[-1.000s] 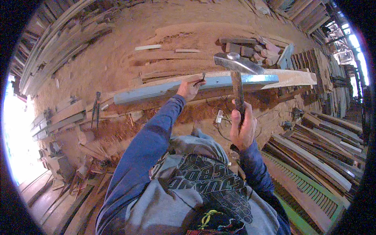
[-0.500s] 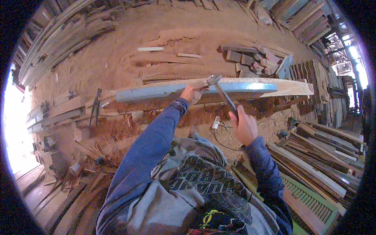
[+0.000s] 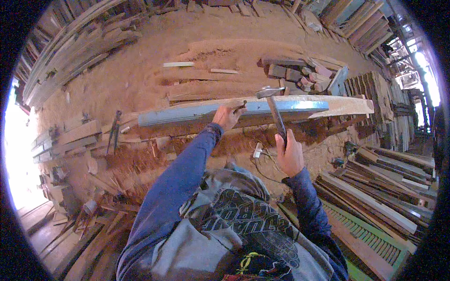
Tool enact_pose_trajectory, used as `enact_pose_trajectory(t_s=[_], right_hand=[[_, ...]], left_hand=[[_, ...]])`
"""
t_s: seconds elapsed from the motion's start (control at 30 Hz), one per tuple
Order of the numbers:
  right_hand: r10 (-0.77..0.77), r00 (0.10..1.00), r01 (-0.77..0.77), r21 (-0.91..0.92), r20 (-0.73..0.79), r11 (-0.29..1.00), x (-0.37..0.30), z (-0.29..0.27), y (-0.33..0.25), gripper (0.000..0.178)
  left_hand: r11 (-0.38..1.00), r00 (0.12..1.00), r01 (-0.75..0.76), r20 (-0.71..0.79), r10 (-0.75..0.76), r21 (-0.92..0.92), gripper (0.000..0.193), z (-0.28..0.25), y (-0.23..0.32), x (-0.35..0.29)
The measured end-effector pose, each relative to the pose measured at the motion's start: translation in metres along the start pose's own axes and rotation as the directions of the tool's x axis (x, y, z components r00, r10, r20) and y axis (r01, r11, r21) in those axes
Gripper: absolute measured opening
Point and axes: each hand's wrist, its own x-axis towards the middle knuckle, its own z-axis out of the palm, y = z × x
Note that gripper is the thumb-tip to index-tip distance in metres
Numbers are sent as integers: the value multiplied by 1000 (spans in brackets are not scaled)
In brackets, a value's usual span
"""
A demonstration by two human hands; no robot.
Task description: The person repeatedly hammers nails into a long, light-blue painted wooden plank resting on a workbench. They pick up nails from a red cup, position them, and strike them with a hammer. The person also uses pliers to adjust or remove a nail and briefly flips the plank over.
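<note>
A long wooden beam (image 3: 344, 108) with a blue-painted face (image 3: 187, 113) lies crosswise in front of me. My left hand (image 3: 227, 116) rests at this beam, its fingers closed round a short, dark rod-like piece (image 3: 243, 104) whose upper end pokes out; its exact kind is too small to tell. Wrapped round the handle of a hammer (image 3: 276, 114) is my right hand (image 3: 289, 155), nearer to me and to the right. The hammer's metal head is raised over the beam, apart from the left hand.
Wood offcuts (image 3: 293, 75) lie piled beyond the beam. Stacked boards (image 3: 84, 51) stand far left; more planks (image 3: 375, 196) and a green louvred shutter (image 3: 370, 234) lie at right. A white socket block (image 3: 258, 150) with cable sits on the dusty ground before me.
The hammer head has come away from the left hand's fingers, up and to the right. The left hand stays at the beam, with the dark piece's end now showing.
</note>
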Motion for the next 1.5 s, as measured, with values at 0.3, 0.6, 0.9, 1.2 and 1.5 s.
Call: enact_pose_trajectory(t_s=[0.3, 0.6, 0.9, 1.2, 1.5], right_hand=[[310, 950, -305, 117, -30, 945, -2, 80, 84, 52], [400, 914, -406, 148, 69, 902, -7, 100, 109, 60], [435, 900, -425, 228, 9, 876, -8, 95, 102, 42], [402, 915, -384, 360, 28, 850, -22, 77, 92, 37], [371, 928, -343, 433, 21, 834, -19, 50, 68, 39]], left_hand=[[951, 926, 299, -265, -269, 81, 18, 14, 31, -2], [911, 992, 119, -79, -96, 394, 11, 7, 57, 5], [971, 981, 165, 71, -180, 175, 15, 10, 37, 30], [986, 970, 163, 177, -167, 38, 16, 15, 17, 39], [800, 903, -341, 408, 134, 493, 20, 5, 28, 47]])
